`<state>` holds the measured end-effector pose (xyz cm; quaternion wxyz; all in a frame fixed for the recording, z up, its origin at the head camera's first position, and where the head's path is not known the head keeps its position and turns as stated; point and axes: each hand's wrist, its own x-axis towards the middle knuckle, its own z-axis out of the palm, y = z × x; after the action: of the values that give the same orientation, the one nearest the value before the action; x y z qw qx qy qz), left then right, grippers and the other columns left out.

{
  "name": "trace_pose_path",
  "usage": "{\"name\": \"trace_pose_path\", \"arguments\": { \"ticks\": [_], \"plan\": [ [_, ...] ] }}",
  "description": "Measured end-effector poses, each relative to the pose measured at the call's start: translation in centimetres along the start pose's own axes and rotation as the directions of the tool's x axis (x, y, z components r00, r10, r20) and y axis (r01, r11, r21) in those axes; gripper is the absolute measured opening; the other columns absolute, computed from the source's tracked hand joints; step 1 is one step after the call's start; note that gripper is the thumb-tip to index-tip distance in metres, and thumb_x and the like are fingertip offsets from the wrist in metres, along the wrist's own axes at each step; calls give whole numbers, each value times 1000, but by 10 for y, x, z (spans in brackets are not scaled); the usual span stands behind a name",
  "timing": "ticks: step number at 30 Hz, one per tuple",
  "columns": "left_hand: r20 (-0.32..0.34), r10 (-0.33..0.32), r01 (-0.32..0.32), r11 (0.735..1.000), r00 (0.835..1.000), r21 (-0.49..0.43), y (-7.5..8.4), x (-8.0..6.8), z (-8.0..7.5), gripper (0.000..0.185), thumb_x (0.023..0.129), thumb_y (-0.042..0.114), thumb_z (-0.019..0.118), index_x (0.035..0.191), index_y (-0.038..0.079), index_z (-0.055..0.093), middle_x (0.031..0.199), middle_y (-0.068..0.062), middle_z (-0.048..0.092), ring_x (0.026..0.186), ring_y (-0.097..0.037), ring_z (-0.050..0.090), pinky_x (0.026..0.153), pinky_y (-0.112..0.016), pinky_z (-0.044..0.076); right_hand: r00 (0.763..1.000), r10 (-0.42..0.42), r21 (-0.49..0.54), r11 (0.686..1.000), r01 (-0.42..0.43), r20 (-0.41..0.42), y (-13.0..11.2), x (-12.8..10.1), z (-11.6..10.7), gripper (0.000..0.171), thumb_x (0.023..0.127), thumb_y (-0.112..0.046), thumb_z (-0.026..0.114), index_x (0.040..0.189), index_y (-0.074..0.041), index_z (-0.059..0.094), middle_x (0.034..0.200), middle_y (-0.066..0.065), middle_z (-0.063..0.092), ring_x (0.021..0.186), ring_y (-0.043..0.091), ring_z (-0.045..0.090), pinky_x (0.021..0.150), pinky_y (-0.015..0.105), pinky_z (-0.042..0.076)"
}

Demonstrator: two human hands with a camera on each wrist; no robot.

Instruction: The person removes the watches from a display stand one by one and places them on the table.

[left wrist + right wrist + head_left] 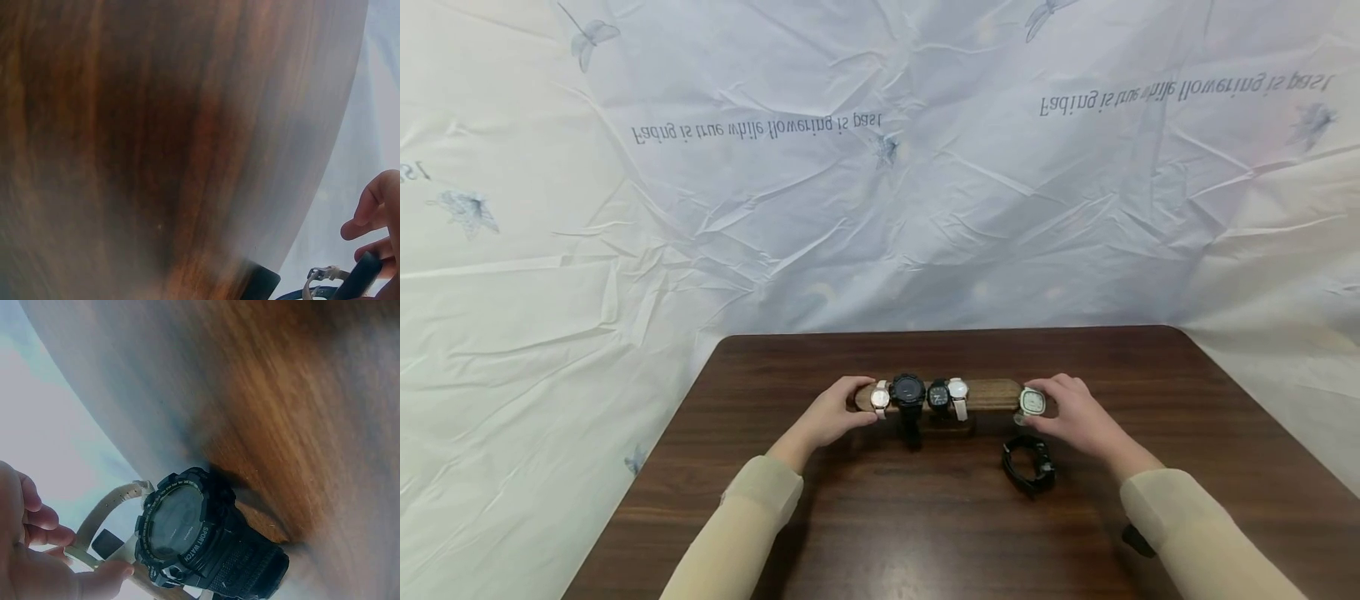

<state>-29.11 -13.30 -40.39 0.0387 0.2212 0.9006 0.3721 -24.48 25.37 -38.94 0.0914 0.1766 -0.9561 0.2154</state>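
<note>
A wooden watch bar (pixel 992 393) stands mid-table with several watches on it: a pale one (pixel 880 398), a big black one (pixel 907 390), a small black one (pixel 938 396) and a white one (pixel 958 392). My left hand (pixel 841 408) curls round the bar's left end; its fingers (pixel 374 203) show beside a strap buckle (pixel 322 274). My right hand (pixel 1073 413) pinches a square pale watch (pixel 1032 402) at the bar's right end, gripping its beige strap (pixel 103 509). A black sport watch (pixel 1028 464) (pixel 184 534) lies on the table just in front.
The dark wooden table (pixel 925 533) has a rounded far edge and bare wood towards me. A crumpled pale printed sheet (pixel 880 208) hangs behind and drapes down on both sides.
</note>
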Motion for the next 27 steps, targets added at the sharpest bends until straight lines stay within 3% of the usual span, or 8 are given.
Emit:
{"name": "trace_pose_path", "arguments": {
  "ticks": [16,27],
  "plan": [
    [-14,15,-15,1000,1000,-6,2,-3,-2,58,75,38,65,126,20,44,119,3,44,94,-12,47,74,-31,41,999,-31,18,999,32,-13,-3,-15,-4,53,73,-42,65,114,-10,53,95,0,48,84,18,38,65,36,35],
    [-11,6,-6,1000,1000,9,1,-2,-1,57,75,40,65,125,24,44,118,5,44,93,-10,46,75,-31,40,999,-45,54,997,46,-29,-14,-16,-6,50,74,-39,67,113,-11,54,96,-2,48,86,17,40,68,37,37]
  ]
}}
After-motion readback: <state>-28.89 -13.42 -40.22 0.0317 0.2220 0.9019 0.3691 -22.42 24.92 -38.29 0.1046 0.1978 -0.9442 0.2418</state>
